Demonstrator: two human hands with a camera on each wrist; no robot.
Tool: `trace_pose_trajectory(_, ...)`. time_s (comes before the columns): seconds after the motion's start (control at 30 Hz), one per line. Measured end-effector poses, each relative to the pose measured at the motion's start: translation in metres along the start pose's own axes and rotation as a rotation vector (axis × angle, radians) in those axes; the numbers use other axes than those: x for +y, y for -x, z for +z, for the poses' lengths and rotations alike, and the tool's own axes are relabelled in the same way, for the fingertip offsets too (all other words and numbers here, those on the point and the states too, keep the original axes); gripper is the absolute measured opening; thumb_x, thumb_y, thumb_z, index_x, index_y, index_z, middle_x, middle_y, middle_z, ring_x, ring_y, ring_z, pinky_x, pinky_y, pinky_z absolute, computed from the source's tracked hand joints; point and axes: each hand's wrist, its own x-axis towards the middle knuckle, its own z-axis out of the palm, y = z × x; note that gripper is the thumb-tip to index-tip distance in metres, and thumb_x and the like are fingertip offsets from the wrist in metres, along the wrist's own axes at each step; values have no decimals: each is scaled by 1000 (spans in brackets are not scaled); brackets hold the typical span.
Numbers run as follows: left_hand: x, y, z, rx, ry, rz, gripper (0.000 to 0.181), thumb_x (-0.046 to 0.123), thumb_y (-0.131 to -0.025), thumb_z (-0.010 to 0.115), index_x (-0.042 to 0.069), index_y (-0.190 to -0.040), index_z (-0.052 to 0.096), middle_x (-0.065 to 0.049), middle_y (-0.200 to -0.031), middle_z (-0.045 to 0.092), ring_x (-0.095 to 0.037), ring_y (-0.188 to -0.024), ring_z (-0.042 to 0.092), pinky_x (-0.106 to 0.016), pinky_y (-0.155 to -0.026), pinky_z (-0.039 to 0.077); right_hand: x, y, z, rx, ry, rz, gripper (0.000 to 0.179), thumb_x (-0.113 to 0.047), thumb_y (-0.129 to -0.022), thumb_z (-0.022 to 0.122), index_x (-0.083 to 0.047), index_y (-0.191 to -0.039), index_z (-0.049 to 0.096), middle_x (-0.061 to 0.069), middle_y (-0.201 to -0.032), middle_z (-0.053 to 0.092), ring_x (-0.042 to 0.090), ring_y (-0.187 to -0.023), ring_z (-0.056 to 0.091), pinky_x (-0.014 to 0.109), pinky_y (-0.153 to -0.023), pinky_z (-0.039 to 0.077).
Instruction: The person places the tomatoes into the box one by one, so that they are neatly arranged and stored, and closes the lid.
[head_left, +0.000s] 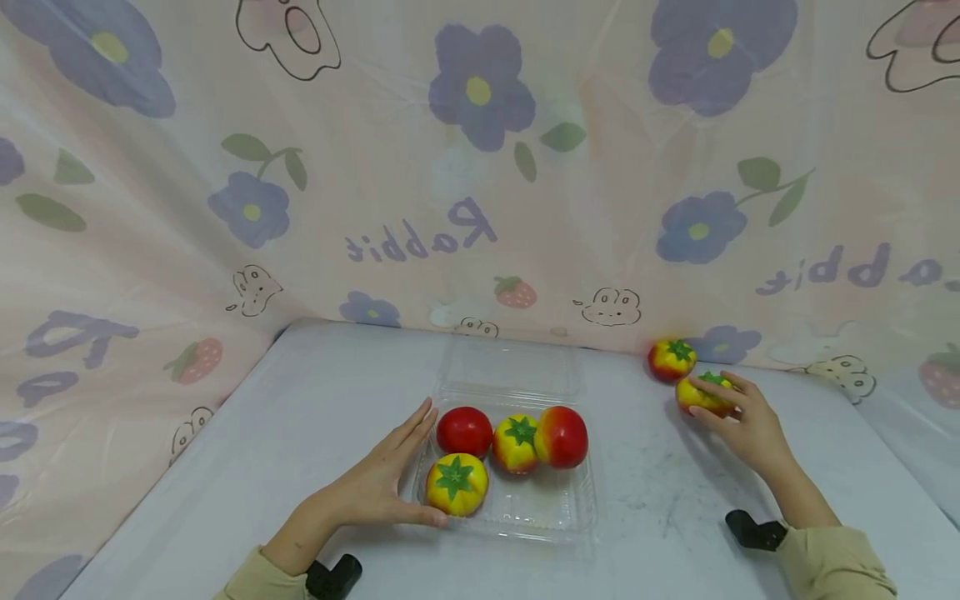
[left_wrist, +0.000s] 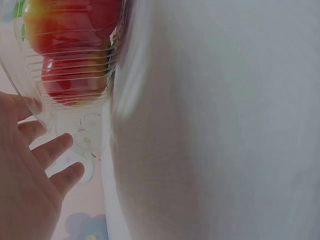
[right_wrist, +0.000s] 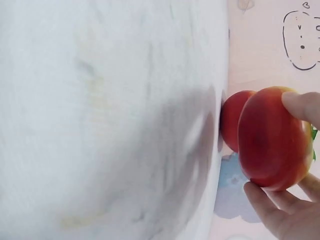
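Note:
A clear plastic clamshell container [head_left: 525, 508] lies with its lid [head_left: 510, 371] folded back, and several red-and-yellow toy tomatoes [head_left: 457, 485] with green star-shaped tops sit in its base. My left hand [head_left: 378, 487] rests at the container's left side, fingers straight along the wall and thumb near the front corner. In the left wrist view, the fingers [left_wrist: 60, 150] are spread beside its clear rim. Over at the right, my right hand [head_left: 742, 421] grips another toy tomato [right_wrist: 275, 137] between thumb and fingers; it is held above the table in the right wrist view.
One more toy tomato [head_left: 671, 361] stands at the table's back edge, just behind the held one. A curtain [head_left: 480, 208] printed with flowers and rabbits hangs behind and to the left of the white table [head_left: 660, 533]. Black wrist mounts [head_left: 753, 531] stick out at both cuffs.

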Motion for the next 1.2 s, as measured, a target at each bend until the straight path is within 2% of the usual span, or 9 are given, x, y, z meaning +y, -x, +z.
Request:
trace_pose_trajectory(0.13,0,0,0,4,-3,-5,117,69,-66,72,19,-155,14,-1,-163,2,-36,-147,16,-67,-105,31,-3,3,-1,4,0,-26,46,-22,-91,67,-1,-130,57,38,-141,30,58,-118,35,67,-88,41)
trace_pose_trajectory(0.23,-1,0,1,6,-5,-6,117,69,-66,72,19,-155,14,-1,-163,2,-36,-147,16,-67,-104,31,-4,4,-2,15,11,-55,45,-20,-89,69,-1,-128,59,37,-139,34,55,-117,37,40,-88,49)
trace_pose_trajectory(0.33,-2,-1,1,9,-5,-1,117,68,-67,72,18,-155,14,-2,-163,2,-36,-147,16,-67,-104,32,-6,6,-3,29,12,-93,43,-18,-88,70,-2,-126,61,35,-137,36,52,-115,40,9,-78,38)
trace_pose_trajectory(0.43,-2,0,1,7,0,2,117,68,-67,72,19,-155,14,-2,-163,2,-36,-146,16,-67,-104,32,-10,7,-3,46,1,-132,42,-15,-87,71,-2,-125,62,35,-136,38,52,-113,41,-3,-74,29)
trace_pose_trajectory(0.63,-1,0,1,1,4,-1,117,69,-66,71,20,-155,13,-1,-163,2,-36,-147,16,-67,-104,31,-18,9,-4,61,-10,-185,40,-13,-85,72,-2,-123,63,33,-135,40,51,-112,42,-6,-76,27)
trace_pose_trajectory(1.2,-1,-1,1,7,-2,8,117,70,-66,70,20,-155,13,-1,-163,3,-35,-147,16,-67,-104,32,-40,15,-5,74,-52,-252,39,-10,-84,73,-5,-122,65,28,-137,41,46,-114,44,-7,-81,27)
